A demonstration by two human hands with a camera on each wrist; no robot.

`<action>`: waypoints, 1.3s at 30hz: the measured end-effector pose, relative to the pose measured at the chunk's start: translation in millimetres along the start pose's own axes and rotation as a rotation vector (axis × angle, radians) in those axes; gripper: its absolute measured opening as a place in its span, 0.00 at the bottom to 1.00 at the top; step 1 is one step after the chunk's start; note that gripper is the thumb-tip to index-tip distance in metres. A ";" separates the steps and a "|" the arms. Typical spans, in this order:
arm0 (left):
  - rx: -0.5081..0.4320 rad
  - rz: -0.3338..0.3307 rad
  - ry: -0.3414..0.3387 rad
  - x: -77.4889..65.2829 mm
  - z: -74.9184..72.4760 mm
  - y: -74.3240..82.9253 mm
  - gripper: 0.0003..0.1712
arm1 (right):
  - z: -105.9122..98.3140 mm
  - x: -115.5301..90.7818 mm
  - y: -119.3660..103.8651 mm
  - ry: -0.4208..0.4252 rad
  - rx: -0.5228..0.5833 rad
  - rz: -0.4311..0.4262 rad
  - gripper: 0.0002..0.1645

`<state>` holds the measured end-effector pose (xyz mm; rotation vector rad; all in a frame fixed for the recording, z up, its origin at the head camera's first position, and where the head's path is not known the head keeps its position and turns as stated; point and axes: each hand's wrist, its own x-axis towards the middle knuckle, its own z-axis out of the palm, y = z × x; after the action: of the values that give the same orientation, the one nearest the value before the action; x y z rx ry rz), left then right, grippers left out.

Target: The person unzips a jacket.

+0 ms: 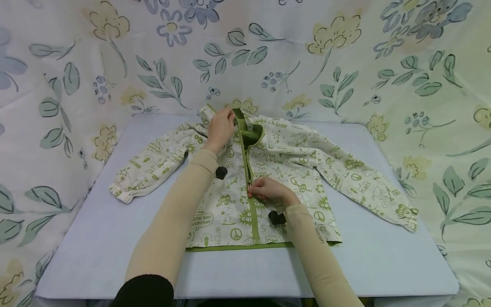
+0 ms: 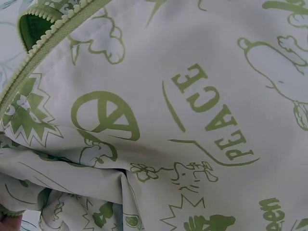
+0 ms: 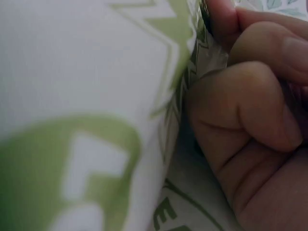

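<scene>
A white jacket (image 1: 230, 213) with green cartoon print and lettering lies front up, sleeves spread to both sides. My left hand (image 1: 221, 130) grips its collar at the left side of the front opening. Lower down the front, my right hand (image 1: 272, 189) pinches the zipper pull (image 1: 249, 186), its fingers (image 3: 231, 106) curled in the right wrist view. Above the pull the zipper teeth (image 1: 243, 145) are parted and green lining (image 1: 251, 135) shows at the neck; below it the two fronts meet. The left wrist view shows printed fabric (image 2: 159, 120) and a toothed zipper edge (image 2: 48, 41).
The jacket lies on a table with a pale cloth (image 1: 96, 256). Its left-lying sleeve (image 1: 149, 166) and right-lying sleeve (image 1: 368, 187) reach toward the table's sides. A flower-printed curtain (image 1: 245, 55) hangs behind and at both sides.
</scene>
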<state>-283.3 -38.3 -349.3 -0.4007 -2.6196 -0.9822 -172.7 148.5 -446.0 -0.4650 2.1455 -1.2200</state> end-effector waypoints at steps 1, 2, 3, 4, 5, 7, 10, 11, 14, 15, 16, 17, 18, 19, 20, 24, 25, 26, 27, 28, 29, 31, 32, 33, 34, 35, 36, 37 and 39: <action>-0.004 -0.001 0.002 0.4 0.5 0.2 0.11 | -0.3 -0.5 0.8 -0.008 0.001 -0.003 0.17; -0.006 -0.002 0.004 1.0 0.7 0.2 0.11 | -0.6 -1.2 1.1 -0.016 0.013 0.004 0.17; -0.012 -0.002 0.007 1.6 0.7 0.1 0.11 | -0.9 -1.9 1.0 -0.027 0.026 0.013 0.17; -0.016 -0.003 0.012 2.3 0.3 -0.1 0.11 | -1.0 -2.5 0.6 -0.038 0.033 0.020 0.17; -0.021 -0.004 0.018 3.0 -0.2 -0.1 0.12 | -1.1 -3.1 -0.5 -0.050 0.044 0.025 0.17; -0.029 -0.001 0.034 4.3 -2.1 0.0 0.11 | -1.2 -4.5 -3.3 -0.074 0.057 0.035 0.17; -0.049 -0.004 0.051 5.6 -6.2 -0.3 0.11 | -1.0 -5.7 -7.0 -0.115 0.057 0.035 0.17; -0.049 -0.002 0.055 5.6 -7.8 -0.9 0.11 | -0.7 -5.6 -8.0 -0.126 0.058 0.036 0.17; -0.061 -0.002 0.056 5.2 -11.2 -3.1 0.10 | -0.1 -5.2 -8.9 -0.159 0.057 0.043 0.17; -0.062 -0.003 0.054 5.0 -11.7 -4.1 0.10 | 0.0 -5.2 -9.0 -0.167 0.059 0.044 0.17; -0.057 0.001 0.053 4.8 -12.0 -5.3 0.10 | 0.1 -5.0 -8.9 -0.174 0.058 0.041 0.17; -0.049 0.005 0.052 4.2 -12.0 -6.7 0.10 | 0.2 -4.9 -8.6 -0.180 0.060 0.040 0.17; -0.046 0.009 0.049 3.7 -11.7 -8.2 0.10 | 0.3 -4.9 -8.1 -0.186 0.063 0.039 0.17; -0.030 0.015 0.046 2.9 -11.3 -9.8 0.11 | 0.3 -5.0 -7.3 -0.190 0.069 0.038 0.17; -0.013 0.023 0.045 2.0 -10.8 -11.3 0.11 | 0.3 -5.1 -6.6 -0.196 0.076 0.038 0.17; 0.024 0.070 0.042 -4.5 -8.2 -16.3 0.12 | -1.2 -6.1 -3.1 -0.210 0.101 0.044 0.17; 0.018 0.086 0.041 -7.2 -7.6 -17.6 0.11 | -1.4 -6.3 -2.2 -0.210 0.110 0.045 0.17; 0.011 0.097 0.041 -10.0 -6.8 -18.6 0.11 | -1.7 -6.5 -1.6 -0.210 0.120 0.048 0.18; 0.010 0.110 0.043 -13.0 -5.6 -19.9 0.11 | -1.9 -6.7 -0.9 -0.210 0.130 0.049 0.18; 0.006 0.127 0.050 -16.1 -4.5 -20.7 0.12 | -2.1 -7.0 -0.6 -0.211 0.139 0.048 0.18; -0.002 0.147 0.058 -19.6 -3.3 -21.3 0.14 | -2.3 -7.1 -0.3 -0.211 0.150 0.050 0.18; -0.008 0.187 0.069 -27.7 -0.9 -22.2 0.16 | -2.6 -7.0 -0.1 -0.208 0.170 0.055 0.18; -0.008 0.204 0.063 -32.4 0.2 -22.1 0.17 | -2.7 -7.0 -0.1 -0.208 0.175 0.055 0.18; -0.014 0.227 0.051 -37.2 1.3 -21.8 0.16 | -2.9 -7.1 -0.7 -0.207 0.178 0.053 0.18; -0.029 0.241 0.021 -42.6 2.1 -21.0 0.15 | -3.2 -7.3 -1.2 -0.204 0.181 0.054 0.19; -0.040 0.252 -0.026 -48.4 3.1 -20.3 0.13 | -3.5 -7.4 -1.6 -0.200 0.182 0.056 0.19; -0.053 0.262 -0.082 -54.2 4.2 -19.7 0.12 | -3.8 -7.6 -2.1 -0.196 0.187 0.058 0.19; -0.069 0.273 -0.147 -60.1 5.2 -18.7 0.11 | -4.2 -7.9 -2.7 -0.194 0.192 0.058 0.19; -0.092 0.295 -0.287 -72.4 7.1 -16.6 0.10 | -5.3 -8.5 -3.7 -0.184 0.189 0.053 0.19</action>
<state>-224.7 -56.3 -391.9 -0.9857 -2.6563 -1.0080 -169.9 154.9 -437.9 -0.4184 1.8566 -1.2840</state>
